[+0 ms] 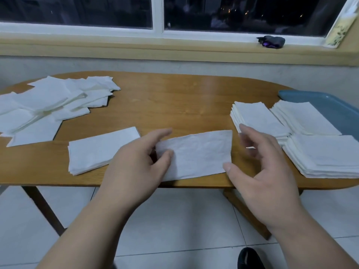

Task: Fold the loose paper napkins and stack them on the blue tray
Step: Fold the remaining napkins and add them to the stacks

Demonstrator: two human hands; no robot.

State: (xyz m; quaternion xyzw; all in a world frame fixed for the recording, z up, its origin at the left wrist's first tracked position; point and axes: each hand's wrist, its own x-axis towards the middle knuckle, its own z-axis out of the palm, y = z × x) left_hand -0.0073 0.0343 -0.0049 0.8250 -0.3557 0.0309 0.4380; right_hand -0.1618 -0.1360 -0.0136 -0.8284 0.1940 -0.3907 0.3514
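The wooden tabletop (184,101) carried everything. On its far left the loose napkins (48,101) lay in a wide, untidy heap, plainly much of the work not yet done. At the right edge sat the blue tray (334,107), with three folded stacks (326,154) packed close together. Whether the leftmost stack rested on the tray or on the wood could not be told. A smaller folded pile (101,148) lay on the wood left of centre.

The napkin (198,154) in work, a long rectangle, lay close to the near edge of the tabletop. The left hand (136,166) held its left end, thumb on top and fingers seemingly beneath it. The right hand (266,171) was spread and loosely curved, its thumb tip touching the lower right corner and its blurred fingers clear of the paper.

The likeliest trouble was a crooked fold, since only one end was truly held and the thin sheet could skew. So near the edge, it could also slide off onto the tiled floor (174,220). The right fingers hovered just beside the nearest stack and might nudge it askew.
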